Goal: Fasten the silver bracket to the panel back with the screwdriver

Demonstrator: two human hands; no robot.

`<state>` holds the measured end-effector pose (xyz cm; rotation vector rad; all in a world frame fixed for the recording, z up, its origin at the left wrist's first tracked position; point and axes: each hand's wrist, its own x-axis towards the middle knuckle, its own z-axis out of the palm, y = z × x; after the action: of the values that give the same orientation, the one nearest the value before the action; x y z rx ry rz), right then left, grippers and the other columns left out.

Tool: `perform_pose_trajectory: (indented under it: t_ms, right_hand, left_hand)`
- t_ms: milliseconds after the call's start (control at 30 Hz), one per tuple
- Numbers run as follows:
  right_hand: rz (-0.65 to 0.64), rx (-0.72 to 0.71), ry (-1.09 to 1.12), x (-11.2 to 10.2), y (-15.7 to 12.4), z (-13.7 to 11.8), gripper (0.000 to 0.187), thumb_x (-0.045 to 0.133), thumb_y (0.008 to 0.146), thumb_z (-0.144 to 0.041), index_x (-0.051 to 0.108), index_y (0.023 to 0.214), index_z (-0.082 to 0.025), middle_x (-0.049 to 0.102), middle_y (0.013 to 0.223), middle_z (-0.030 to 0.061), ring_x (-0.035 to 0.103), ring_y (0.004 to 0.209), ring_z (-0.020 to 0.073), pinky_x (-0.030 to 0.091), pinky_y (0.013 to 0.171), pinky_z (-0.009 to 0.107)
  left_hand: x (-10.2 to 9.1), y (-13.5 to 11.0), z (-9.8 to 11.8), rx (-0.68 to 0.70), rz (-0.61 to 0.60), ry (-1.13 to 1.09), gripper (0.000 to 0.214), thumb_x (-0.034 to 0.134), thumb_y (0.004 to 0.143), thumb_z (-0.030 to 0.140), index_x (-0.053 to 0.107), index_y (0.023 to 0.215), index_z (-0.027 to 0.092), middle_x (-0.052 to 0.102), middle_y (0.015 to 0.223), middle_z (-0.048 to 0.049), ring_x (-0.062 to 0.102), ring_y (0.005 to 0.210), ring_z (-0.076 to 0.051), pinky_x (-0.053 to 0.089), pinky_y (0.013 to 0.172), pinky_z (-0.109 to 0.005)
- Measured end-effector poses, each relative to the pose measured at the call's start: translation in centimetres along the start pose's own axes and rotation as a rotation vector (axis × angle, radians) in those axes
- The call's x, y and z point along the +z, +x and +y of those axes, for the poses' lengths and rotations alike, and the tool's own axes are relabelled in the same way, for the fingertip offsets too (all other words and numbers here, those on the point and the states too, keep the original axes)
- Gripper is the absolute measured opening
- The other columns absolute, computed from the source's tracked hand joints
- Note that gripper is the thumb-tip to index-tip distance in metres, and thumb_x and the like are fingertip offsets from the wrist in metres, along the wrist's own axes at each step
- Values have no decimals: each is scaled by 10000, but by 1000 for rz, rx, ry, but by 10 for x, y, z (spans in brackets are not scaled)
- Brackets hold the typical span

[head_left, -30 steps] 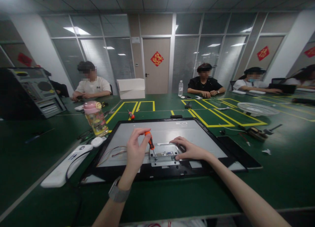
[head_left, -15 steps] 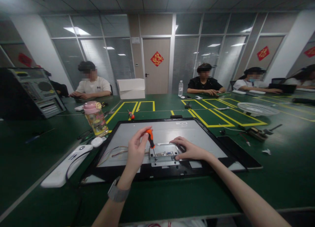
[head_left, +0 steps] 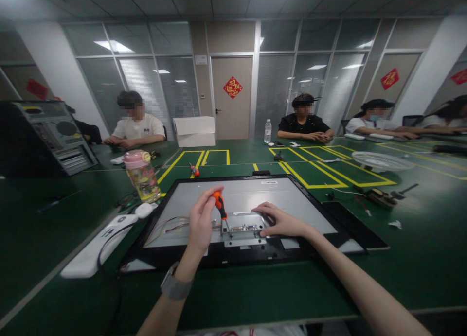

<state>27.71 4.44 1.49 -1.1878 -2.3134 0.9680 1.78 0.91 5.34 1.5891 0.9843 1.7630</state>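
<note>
My left hand [head_left: 202,221] has its thumb and fingers closed around the handle of an orange-and-black screwdriver [head_left: 219,204]. The screwdriver leans left, its tip down at the left end of a metal bracket [head_left: 233,239] with a row of ports. Whether the tip sits in a screw is too small to tell. My right hand [head_left: 282,222] grips the bracket's right end, thumb at the front and fingers over the back. Under both hands lies a flat display panel [head_left: 186,192], grey back up within a black frame. Thin wires [head_left: 171,224] run across its left side.
Left of the panel stand a pink-lidded bottle [head_left: 140,175], a white power bank-like block [head_left: 100,246] with a black cable, and an open computer case [head_left: 51,136]. A dark slab [head_left: 353,224] lies right. A white box [head_left: 194,132] and several seated people are across the table.
My left hand and the screwdriver handle have shifted slightly left, so the screwdriver tilts more. My right hand stays on the bracket. Across the table, a person's hands have moved together.
</note>
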Motion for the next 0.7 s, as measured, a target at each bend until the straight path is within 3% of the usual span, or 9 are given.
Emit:
perform_pose_trajectory:
  t_ms: [200, 333, 433, 533, 700]
  right_hand:
    - [19, -42, 10, 2, 1, 5, 775, 735, 702, -579, 495, 1351, -231, 430, 1304, 90, 437, 1223, 286, 355, 1081, 410]
    - [21, -50, -2, 3, 2, 9, 771, 737, 705, -573, 494, 1350, -228, 433, 1298, 88, 454, 1200, 278, 366, 1073, 406]
    - [20, -54, -17, 3, 2, 11, 780, 733, 702, -585, 487, 1357, -240, 427, 1313, 84, 443, 1215, 285, 355, 1081, 412]
    - [20, -63, -19, 2, 2, 11, 782, 732, 700, -591, 488, 1358, -246, 425, 1317, 82, 428, 1235, 290, 342, 1091, 413]
    - [14, -35, -11, 2, 1, 6, 778, 729, 700, -595, 491, 1355, -250, 428, 1311, 81, 451, 1203, 286, 380, 1057, 406]
  left_hand:
    - [2, 0, -2, 110, -13, 71, 181, 652, 787, 271, 716, 941, 200, 588, 851, -29, 578, 774, -150, 484, 745, -267]
    - [2, -1, -1, 132, -12, 97, 211, 591, 833, 296, 723, 972, 208, 598, 965, -61, 582, 912, -184, 480, 818, -292]
    - [1, -2, 2, 72, -43, 54, 286, 486, 893, 315, 708, 1024, 190, 651, 1046, -86, 591, 1024, -218, 463, 910, -341]
    - [1, -1, 1, 21, -65, 27, 270, 539, 867, 319, 695, 1037, 179, 663, 938, -71, 622, 906, -198, 490, 850, -321]
    - [1, 1, -5, 126, 1, 64, 188, 668, 770, 266, 709, 943, 202, 593, 898, -34, 587, 790, -150, 497, 765, -265]
